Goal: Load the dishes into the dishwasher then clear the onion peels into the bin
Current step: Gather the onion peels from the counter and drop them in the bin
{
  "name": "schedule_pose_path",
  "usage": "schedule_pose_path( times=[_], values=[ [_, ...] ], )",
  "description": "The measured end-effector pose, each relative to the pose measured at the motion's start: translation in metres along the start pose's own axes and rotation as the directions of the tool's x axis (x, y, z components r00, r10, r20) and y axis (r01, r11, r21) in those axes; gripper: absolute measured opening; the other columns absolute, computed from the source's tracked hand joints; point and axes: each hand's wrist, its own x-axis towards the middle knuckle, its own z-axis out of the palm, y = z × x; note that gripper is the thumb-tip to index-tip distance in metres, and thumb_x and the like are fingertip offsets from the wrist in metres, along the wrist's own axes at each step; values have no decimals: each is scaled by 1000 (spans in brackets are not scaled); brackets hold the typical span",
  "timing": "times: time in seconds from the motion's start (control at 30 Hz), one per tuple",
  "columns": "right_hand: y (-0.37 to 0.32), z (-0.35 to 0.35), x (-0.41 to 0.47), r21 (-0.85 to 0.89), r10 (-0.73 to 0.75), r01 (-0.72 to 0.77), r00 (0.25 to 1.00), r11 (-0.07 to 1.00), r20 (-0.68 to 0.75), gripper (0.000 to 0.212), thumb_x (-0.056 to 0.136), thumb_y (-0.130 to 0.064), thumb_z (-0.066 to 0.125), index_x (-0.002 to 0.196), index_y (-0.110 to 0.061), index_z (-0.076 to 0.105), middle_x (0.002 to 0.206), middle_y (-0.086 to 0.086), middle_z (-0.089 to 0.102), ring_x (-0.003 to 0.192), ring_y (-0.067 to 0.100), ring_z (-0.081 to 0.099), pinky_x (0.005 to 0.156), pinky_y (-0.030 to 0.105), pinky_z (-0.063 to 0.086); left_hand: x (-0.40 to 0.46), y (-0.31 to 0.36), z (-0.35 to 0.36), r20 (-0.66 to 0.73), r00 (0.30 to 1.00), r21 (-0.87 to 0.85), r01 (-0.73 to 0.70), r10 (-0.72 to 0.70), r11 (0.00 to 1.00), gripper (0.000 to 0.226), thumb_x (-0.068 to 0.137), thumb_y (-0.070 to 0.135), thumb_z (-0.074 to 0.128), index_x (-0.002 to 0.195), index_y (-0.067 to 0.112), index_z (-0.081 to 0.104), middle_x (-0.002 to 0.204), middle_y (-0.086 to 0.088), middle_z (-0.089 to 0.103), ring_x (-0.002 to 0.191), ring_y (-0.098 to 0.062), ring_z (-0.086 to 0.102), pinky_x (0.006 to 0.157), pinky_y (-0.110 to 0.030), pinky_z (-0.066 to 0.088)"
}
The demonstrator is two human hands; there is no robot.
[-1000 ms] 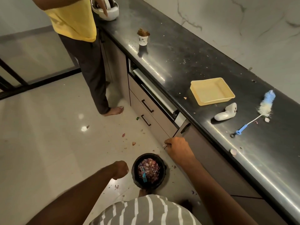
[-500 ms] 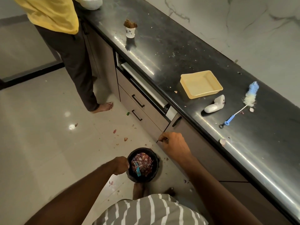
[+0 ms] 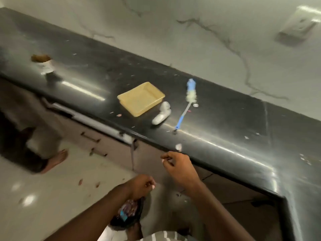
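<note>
A black bin [image 3: 129,221] holding purple onion peels stands on the floor at my feet, partly hidden by my left arm. My left hand [image 3: 140,186] hovers just above it, fingers curled into a fist; a pale speck at the fingertips is too blurred to identify. My right hand [image 3: 178,166] is raised to the counter's front edge [image 3: 225,173], fingers loosely bent, holding nothing I can make out. An onion peel [image 3: 178,146] lies on the counter edge right above that hand. More peel bits [image 3: 119,115] dot the black counter and the floor [image 3: 80,182].
On the counter sit a yellow tray [image 3: 140,98], a white handheld device [image 3: 162,113], a blue bottle brush [image 3: 188,100] and a small cup [image 3: 44,66]. Drawers with handles [image 3: 90,137] lie below. Another person's bare foot [image 3: 55,160] stands at left.
My view has swung up and right toward the counter. My right hand rose from beside the bin to the counter edge; my left hand lifted slightly above the bin.
</note>
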Motion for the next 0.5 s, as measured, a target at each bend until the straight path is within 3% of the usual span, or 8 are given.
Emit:
schedule_pose_path(
  times=[0.1,0.17,0.27,0.33,0.4,0.5],
  values=[
    [43,-55,-18,26,94,-91,979,996,-178,15,94,-27,68,106,-28,78,98,-17,76,90,-3,69,78,6,46,44,85,1,48,973,39,-229,227,973,22,100,34,58,111,24,73,79,33,63,77,12,60,79,-13,48],
    [78,-95,-37,73,180,-166,938,983,-297,13,95,-28,69,104,-28,78,97,-20,76,91,-6,68,78,6,46,68,145,11,51,933,85,-358,355,930,15,100,32,58,103,28,73,74,31,63,73,9,61,73,-16,48],
    [124,-152,-69,152,305,-265,849,952,-432,11,97,-30,69,105,-30,77,97,-19,75,88,-8,68,73,8,50,98,229,29,66,851,127,-525,520,842,8,99,36,58,95,34,65,81,16,69,71,1,60,70,-26,49],
    [160,-185,-93,188,387,-339,767,922,-513,11,95,-33,70,104,-31,77,96,-19,75,86,-6,69,75,18,55,116,279,46,119,788,189,-615,604,766,12,100,38,56,103,32,66,94,14,71,84,-1,64,77,-27,52],
    [186,-210,-115,230,460,-405,691,885,-557,14,90,-42,70,99,-35,77,94,-21,75,84,-4,70,78,29,60,131,313,61,179,750,255,-660,637,706,17,100,38,53,111,33,65,106,13,70,96,-5,64,86,-29,52],
    [222,-238,-149,278,544,-486,584,829,-602,9,87,-48,70,92,-42,73,95,-22,75,85,-6,69,83,31,60,151,358,91,286,698,337,-715,657,613,20,100,40,50,117,33,59,114,11,64,105,-12,61,93,-36,52]
  ],
)
